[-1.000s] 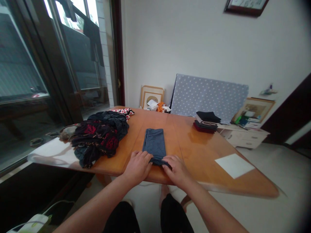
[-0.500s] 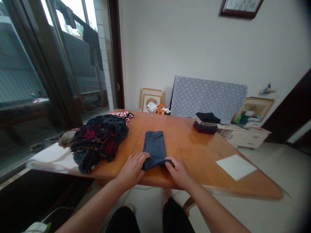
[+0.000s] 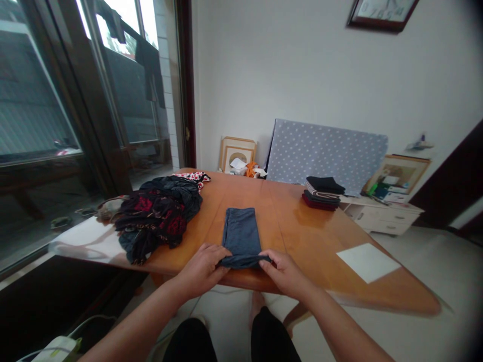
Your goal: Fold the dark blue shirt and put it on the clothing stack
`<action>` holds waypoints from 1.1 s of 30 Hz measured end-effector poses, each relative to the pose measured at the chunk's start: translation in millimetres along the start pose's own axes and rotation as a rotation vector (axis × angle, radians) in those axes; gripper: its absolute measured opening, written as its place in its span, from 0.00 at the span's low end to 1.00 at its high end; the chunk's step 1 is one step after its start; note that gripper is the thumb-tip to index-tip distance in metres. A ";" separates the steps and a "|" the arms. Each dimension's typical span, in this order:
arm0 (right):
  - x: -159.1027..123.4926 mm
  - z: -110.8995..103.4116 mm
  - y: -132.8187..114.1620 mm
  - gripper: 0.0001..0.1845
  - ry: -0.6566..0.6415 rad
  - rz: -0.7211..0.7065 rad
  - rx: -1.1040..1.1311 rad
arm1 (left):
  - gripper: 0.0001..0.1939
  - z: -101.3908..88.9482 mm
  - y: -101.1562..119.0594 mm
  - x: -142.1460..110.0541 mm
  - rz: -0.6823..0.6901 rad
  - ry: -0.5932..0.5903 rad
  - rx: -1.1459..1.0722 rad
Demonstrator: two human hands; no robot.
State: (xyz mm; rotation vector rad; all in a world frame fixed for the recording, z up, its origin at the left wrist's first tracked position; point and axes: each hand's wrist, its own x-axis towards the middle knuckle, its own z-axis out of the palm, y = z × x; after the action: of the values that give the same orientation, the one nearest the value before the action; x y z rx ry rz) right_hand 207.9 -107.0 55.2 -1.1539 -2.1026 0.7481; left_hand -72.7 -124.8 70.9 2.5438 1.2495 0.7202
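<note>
Both hands sit slightly wider apart than in the earlier frame, and the near end of the cloth now stretches between them as a narrow band.

Left hand (image 3: 199, 271): fingers curled, pinching the band's left end, low over the table.
Right hand (image 3: 286, 274): thumb and fingers pinching the band's right end. Neither hand lies spread flat.

Folded blue-grey cloth (image 3: 241, 234): a long, soft, flat strip lying lengthwise mid-table, its band close to the near edge. Garment type cannot be told. Its far end looks square and its surface smooth.

Step, as judged: folding, with the near end being gathered. The next move seems to call for turning that band over evenly, both ends level.

Wooden table (image 3: 324, 241): glossy orange-brown top bearing everything below.
Crumpled black-and-red garment (image 3: 158, 216): in a heap on the left, just beside the folded cloth.
Stack of folded clothes (image 3: 322, 193): far right corner, dark and maroon layers.
White paper sheet (image 3: 368, 261): flat at the right, well apart from the right hand.
Polka-dot board (image 3: 324, 151): leaning against the wall beyond the table.
Picture frames (image 3: 237, 153): propped beside the board.
</note>
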 end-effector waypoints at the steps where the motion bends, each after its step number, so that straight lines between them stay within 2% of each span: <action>1: 1.4 -1.4 -0.7 0.12 -0.020 0.006 0.026 | 0.11 -1.3 -0.1 0.3 0.004 0.006 -0.007; 5: 25.8 -5.2 7.0 0.14 -0.047 0.040 0.175 | 0.12 -1.1 -10.1 18.3 -0.037 0.058 -0.080; 10: 75.3 -5.9 30.4 0.19 -0.052 0.129 0.376 | 0.18 7.5 -33.0 59.6 -0.258 0.101 -0.382; 14: 100.9 3.7 51.4 0.20 0.013 0.193 0.331 | 0.23 17.5 -48.4 81.6 -0.310 0.122 -0.637; 16: 107.5 9.8 60.1 0.20 0.046 0.217 0.256 | 0.24 21.8 -54.6 87.6 -0.383 0.129 -0.565; 20: 114.0 17.4 70.1 0.21 0.127 0.260 0.090 | 0.24 29.7 -66.9 96.7 -0.531 0.153 -0.277; 23: 116.9 19.2 73.0 0.22 0.161 0.274 0.019 | 0.24 35.2 -75.1 102.5 -0.601 0.165 -0.179; 28: 121.4 21.3 75.4 0.23 0.165 0.267 -0.028 | 0.24 32.3 -71.3 103.0 -0.680 0.157 -0.073; 31: 123.2 20.5 74.4 0.24 0.161 0.255 -0.034 | 0.19 23.1 -53.8 95.8 -0.638 0.262 0.039; 33: 123.7 18.8 72.6 0.23 0.163 0.250 -0.028 | 0.15 17.7 -39.9 90.1 -0.468 0.347 0.129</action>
State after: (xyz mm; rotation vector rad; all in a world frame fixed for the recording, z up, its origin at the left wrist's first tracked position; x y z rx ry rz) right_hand 178.9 30.5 21.0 -1.4610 -1.8614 0.7113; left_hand -44.0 -28.9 69.8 2.1359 1.9682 1.0145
